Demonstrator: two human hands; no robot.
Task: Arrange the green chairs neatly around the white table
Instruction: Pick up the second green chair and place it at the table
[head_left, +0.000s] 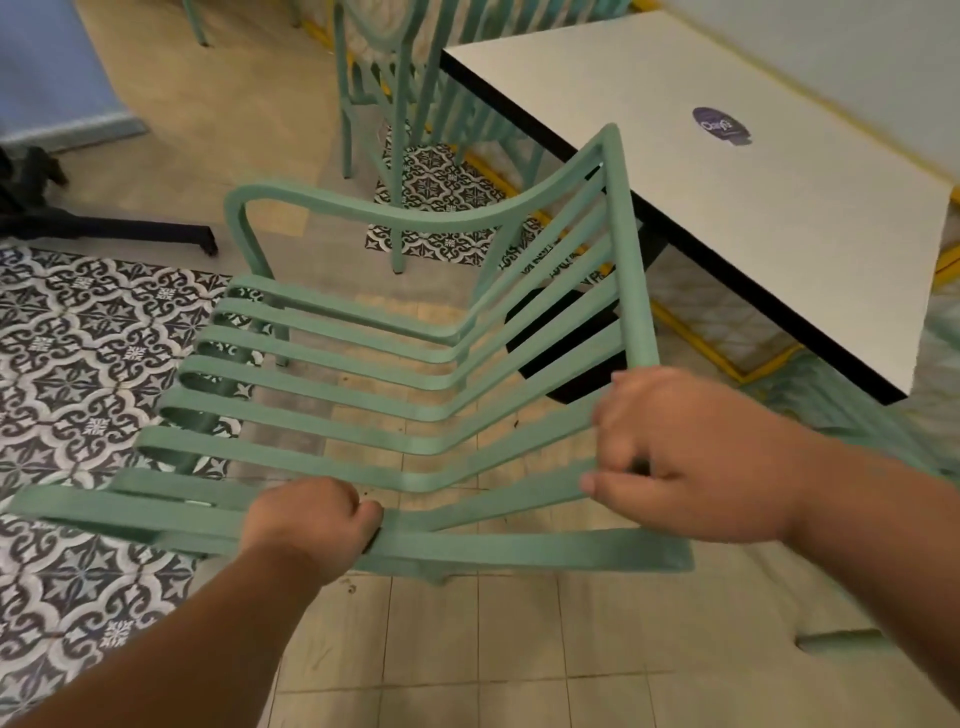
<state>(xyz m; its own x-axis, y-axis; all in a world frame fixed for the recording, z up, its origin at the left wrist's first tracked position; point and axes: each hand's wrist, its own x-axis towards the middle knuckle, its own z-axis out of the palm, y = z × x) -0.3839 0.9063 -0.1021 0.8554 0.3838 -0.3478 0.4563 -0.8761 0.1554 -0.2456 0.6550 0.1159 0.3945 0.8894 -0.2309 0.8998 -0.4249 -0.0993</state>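
A green slatted chair (374, 364) fills the middle of the view, its backrest toward the white table (727, 171) at the upper right. My left hand (306, 525) grips the near armrest of the chair. My right hand (680, 452) grips the near end of the backrest's top rail, fingers curled round it. A second green chair (395, 104) stands beyond, next to the table's far-left corner. More green chair backs show along the table's far side at the top edge.
The table has a black edge and a purple sticker (721, 126). A black table base (561, 343) shows under it, with yellow floor framing (727, 358). A black wheeled stand leg (119, 228) lies at the left on patterned tiles. A green part (841, 642) shows at lower right.
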